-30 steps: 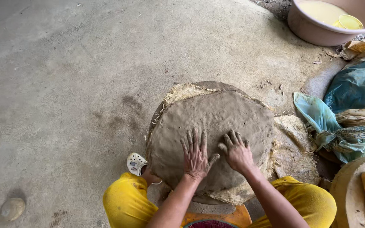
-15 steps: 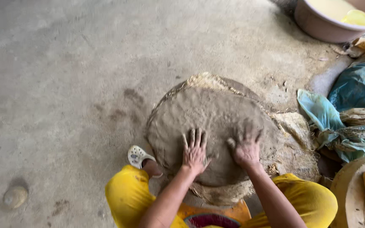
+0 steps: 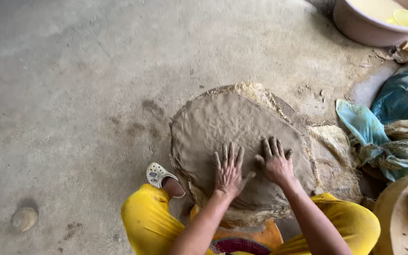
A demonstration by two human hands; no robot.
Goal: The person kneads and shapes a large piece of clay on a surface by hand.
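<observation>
A wide, flat round slab of wet grey-brown clay (image 3: pixel 227 127) lies on a piece of coarse sacking (image 3: pixel 331 156) on the concrete floor. My left hand (image 3: pixel 228 169) presses flat on the near part of the slab, fingers spread. Beside it, my right hand (image 3: pixel 276 159) also rests palm down on the clay with its fingers apart. Both hands are smeared with clay and hold nothing. My knees in yellow trousers (image 3: pixel 149 222) frame the slab, and a white clog (image 3: pixel 157 174) shows at its left edge.
A pinkish basin (image 3: pixel 364 28) with yellowish liquid and a yellow bowl (image 3: pixel 406 18) stands at the top right. Blue and teal plastic bags (image 3: pixel 397 104) pile at the right. A round board (image 3: pixel 395 222) with a yellow block is at the lower right. A small stone (image 3: pixel 23 218) lies lower left.
Both hands have shifted a little over the clay's near part, still pressing flat. The view has moved, so the slab sits more to the right and lower in the frame.
</observation>
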